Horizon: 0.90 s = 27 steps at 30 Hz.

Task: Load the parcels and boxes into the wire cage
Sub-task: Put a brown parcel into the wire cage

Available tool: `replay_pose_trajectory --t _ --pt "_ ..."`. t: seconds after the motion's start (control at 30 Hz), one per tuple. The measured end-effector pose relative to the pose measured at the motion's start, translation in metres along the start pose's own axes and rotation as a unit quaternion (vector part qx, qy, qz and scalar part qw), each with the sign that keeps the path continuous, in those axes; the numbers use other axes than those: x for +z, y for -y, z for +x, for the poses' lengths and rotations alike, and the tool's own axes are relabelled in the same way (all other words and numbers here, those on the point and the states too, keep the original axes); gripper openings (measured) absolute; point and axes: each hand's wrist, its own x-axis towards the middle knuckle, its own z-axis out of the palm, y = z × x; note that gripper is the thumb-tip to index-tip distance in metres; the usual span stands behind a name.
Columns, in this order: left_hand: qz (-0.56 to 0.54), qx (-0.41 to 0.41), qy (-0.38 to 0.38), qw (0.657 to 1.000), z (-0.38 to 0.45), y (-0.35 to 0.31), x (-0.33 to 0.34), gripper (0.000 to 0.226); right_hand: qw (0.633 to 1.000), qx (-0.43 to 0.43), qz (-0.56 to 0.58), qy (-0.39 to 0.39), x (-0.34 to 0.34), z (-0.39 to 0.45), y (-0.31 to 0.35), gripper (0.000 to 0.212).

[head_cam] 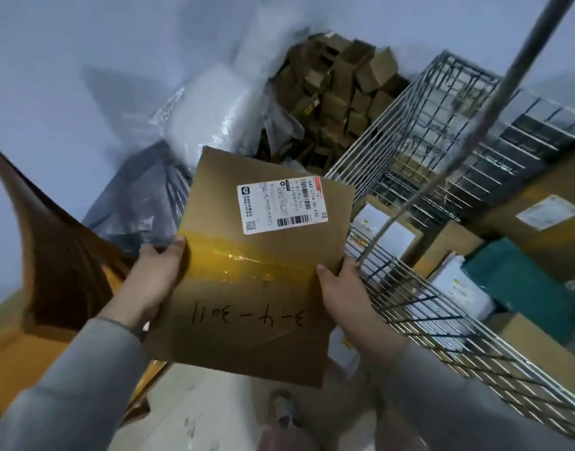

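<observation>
A flat cardboard parcel [257, 265] is held up between both hands, just left of the wire cage [442, 323] and outside it, its right edge close to the cage's near wall. The left hand [154, 281] grips the parcel's left edge with the thumb laid over the top face; the right hand [343, 289] grips the right edge the same way, thumb on top and the other fingers hidden beneath. A white shipping label [282, 205] sits on the parcel's far half, a band of yellow tape [247, 255] crosses its middle, and handwritten marks run across the near half. A thin metal pole [475, 125] slants down across the cage in front of the camera. Inside the cage lie brown boxes with white labels [388, 232], a large carton [540, 213], a teal bag [520, 281] and a white mailer [458, 294]. Beyond the parcel, a heap of small cardboard boxes [338, 92] is piled against the pale wall, beside a clear bubble-wrap bundle [208, 115] and a dark plastic bag [139, 203]. At far left is a blurred brown shape [55, 242], perhaps a carton flap.
</observation>
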Motion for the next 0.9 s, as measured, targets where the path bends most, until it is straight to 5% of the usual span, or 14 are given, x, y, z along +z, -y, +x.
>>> replay_pose_trajectory --t 0.17,0.53,0.7,0.9 --pt "-0.091 0.027 0.042 0.995 -0.034 -0.041 -0.011 0.059 0.994 -0.071 0.047 -0.070 -0.045 -0.036 0.044 0.050" --pt "-0.054 0.194 0.166 0.965 -0.107 -0.171 0.003 0.058 0.951 -0.143 0.146 -0.234 -0.147 -0.106 0.096 0.051" --pt "-0.052 0.266 0.258 0.927 -0.144 -0.226 0.033 0.064 0.927 -0.159 0.182 -0.288 -0.204 -0.121 0.100 0.052" --pt "-0.055 0.288 0.268 0.918 -0.160 -0.285 0.099 0.067 0.903 -0.177 0.207 -0.332 -0.288 -0.089 0.114 0.049"
